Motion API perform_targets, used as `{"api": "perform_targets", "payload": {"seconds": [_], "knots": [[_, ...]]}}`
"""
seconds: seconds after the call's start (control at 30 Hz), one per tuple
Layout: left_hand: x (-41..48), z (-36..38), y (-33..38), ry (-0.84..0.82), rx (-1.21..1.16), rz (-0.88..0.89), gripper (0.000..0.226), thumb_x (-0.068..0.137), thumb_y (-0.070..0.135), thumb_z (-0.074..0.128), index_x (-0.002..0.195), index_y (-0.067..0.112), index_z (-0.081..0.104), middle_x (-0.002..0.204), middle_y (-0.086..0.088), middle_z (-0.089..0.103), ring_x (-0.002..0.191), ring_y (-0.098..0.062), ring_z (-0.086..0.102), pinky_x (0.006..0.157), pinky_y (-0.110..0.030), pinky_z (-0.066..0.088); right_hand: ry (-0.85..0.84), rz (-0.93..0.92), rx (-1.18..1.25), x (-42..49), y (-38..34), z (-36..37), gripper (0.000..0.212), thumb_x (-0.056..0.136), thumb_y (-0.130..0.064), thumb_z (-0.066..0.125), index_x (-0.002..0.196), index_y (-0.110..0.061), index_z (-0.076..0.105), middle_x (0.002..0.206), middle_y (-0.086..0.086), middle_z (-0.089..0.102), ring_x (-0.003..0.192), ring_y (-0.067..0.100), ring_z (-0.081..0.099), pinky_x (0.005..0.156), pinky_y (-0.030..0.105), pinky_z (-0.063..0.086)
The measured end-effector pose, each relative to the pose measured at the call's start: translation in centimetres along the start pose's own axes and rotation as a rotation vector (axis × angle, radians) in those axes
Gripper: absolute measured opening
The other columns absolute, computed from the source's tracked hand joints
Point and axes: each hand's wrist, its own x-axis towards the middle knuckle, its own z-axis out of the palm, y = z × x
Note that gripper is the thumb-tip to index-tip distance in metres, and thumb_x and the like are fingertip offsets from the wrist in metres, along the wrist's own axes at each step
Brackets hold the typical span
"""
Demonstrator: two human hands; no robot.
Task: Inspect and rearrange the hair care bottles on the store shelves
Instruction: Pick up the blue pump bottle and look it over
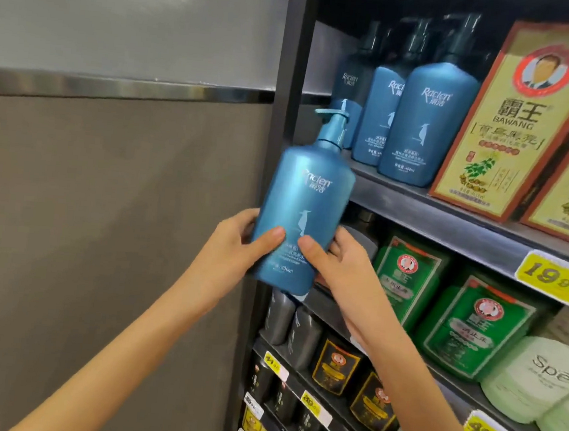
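Observation:
A blue pump bottle [307,196] with a white bird logo is held in front of the shelf's left end, tilted slightly right, label facing me. My left hand [235,245] grips its lower left side, thumb across the label. My right hand [335,264] grips the lower right side, thumb on the front. Three matching blue bottles [425,121] stand in a row on the upper shelf [425,207] just behind and to the right.
Red-and-yellow boxes [521,133] stand right of the blue bottles. Below are green packs [469,324], pale green bottles [537,378], dark bottles [339,364] and yellow price tags [554,276]. A dark shelf post [291,61] and a grey wall [108,165] lie to the left.

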Motion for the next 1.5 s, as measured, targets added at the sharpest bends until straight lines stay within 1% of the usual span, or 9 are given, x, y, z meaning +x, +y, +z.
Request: {"api": "perform_targets", "payload": {"seconds": [0.13,0.27,0.37,0.5,0.7,0.83,1.0,1.23,1.5], "knots": [[3.9,0.8,-0.5,0.013,0.105,0.094,0.028,0.089,0.010,0.056,0.117,0.013,0.054,0.110,-0.003,0.066,0.095,-0.010,0.063,0.083,-0.022,0.050,0.121,-0.110,-0.052,2.5,-0.6,-0.5,0.025,0.086,-0.013,0.065,0.106,-0.024,0.055,0.112,0.000,0.066,0.100,0.007,0.065,0.085,0.023,0.052],[8.1,1.5,0.2,0.043,0.159,0.218,0.032,0.090,0.009,0.056,0.122,0.009,0.055,0.115,-0.003,0.065,0.101,-0.012,0.062,0.089,-0.025,0.048,0.254,-0.184,-0.187,6.0,-2.4,-1.1,0.019,0.086,-0.015,0.066,0.101,-0.020,0.055,0.112,0.005,0.066,0.104,0.020,0.064,0.095,0.043,0.049],[11.5,2.1,1.5,0.102,0.174,0.305,0.033,0.091,0.009,0.054,0.123,0.010,0.056,0.112,0.001,0.065,0.097,-0.008,0.062,0.084,-0.015,0.049,0.341,-0.263,-0.293,8.9,-4.4,-1.4,0.021,0.085,-0.019,0.067,0.104,-0.016,0.056,0.112,0.007,0.067,0.105,0.021,0.063,0.096,0.044,0.048],[15.7,2.7,2.9,0.118,0.190,0.350,0.034,0.093,0.009,0.050,0.127,0.008,0.052,0.117,-0.004,0.063,0.099,-0.010,0.059,0.075,-0.006,0.046,0.442,-0.308,-0.410,12.3,-6.3,-1.7,0.029,0.086,-0.021,0.066,0.111,-0.007,0.058,0.114,0.008,0.066,0.102,0.020,0.063,0.092,0.035,0.050],[19.1,3.3,2.2,0.133,0.164,0.396,0.036,0.094,0.007,0.047,0.129,0.008,0.050,0.116,-0.005,0.062,0.094,-0.007,0.059,0.071,-0.004,0.045,0.525,-0.398,-0.543,15.3,-6.2,-1.9,0.031,0.087,-0.020,0.065,0.112,-0.005,0.055,0.111,0.005,0.064,0.089,0.009,0.056,0.064,-0.001,0.039],[20.5,3.7,1.0,0.149,0.125,0.401,0.033,0.093,0.001,0.046,0.125,0.007,0.051,0.109,-0.001,0.062,0.087,0.001,0.059,0.068,-0.004,0.044,0.567,-0.420,-0.671,16.5,-5.3,-1.8,0.036,0.088,-0.021,0.065,0.114,-0.001,0.051,0.115,0.011,0.057,0.103,0.021,0.053,0.081,0.016,0.039],[21.8,4.3,-0.1,0.147,0.061,0.364,0.030,0.094,-0.001,0.042,0.123,0.005,0.050,0.113,-0.007,0.062,0.094,-0.012,0.061,0.074,-0.010,0.049,0.642,-0.353,-1.000,17.4,-4.6,-1.8,0.052,0.092,-0.040,0.055,0.128,-0.006,0.042,0.116,0.009,0.047,0.111,0.025,0.047,0.085,0.030,0.039],[22.7,4.8,-0.5,0.162,-0.011,0.340,0.039,0.096,0.001,0.039,0.134,0.011,0.038,0.107,0.011,0.052,0.089,0.007,0.054,0.068,-0.002,0.043,0.653,-0.410,-0.859,16.6,-3.5,-1.2,0.049,0.091,-0.016,0.060,0.133,-0.001,0.039,0.126,0.012,0.042,0.120,0.022,0.046,0.105,0.035,0.038],[23.6,5.0,-0.1,0.158,0.115,0.330,0.044,0.097,0.007,0.037,0.140,0.011,0.029,0.129,0.000,0.046,0.109,-0.009,0.048,0.079,-0.003,0.041,0.548,-0.341,-0.921,16.3,-3.0,-1.7,0.048,0.098,-0.011,0.045,0.144,-0.007,0.033,0.127,0.013,0.046,0.118,0.022,0.049,0.104,0.031,0.036]]}}
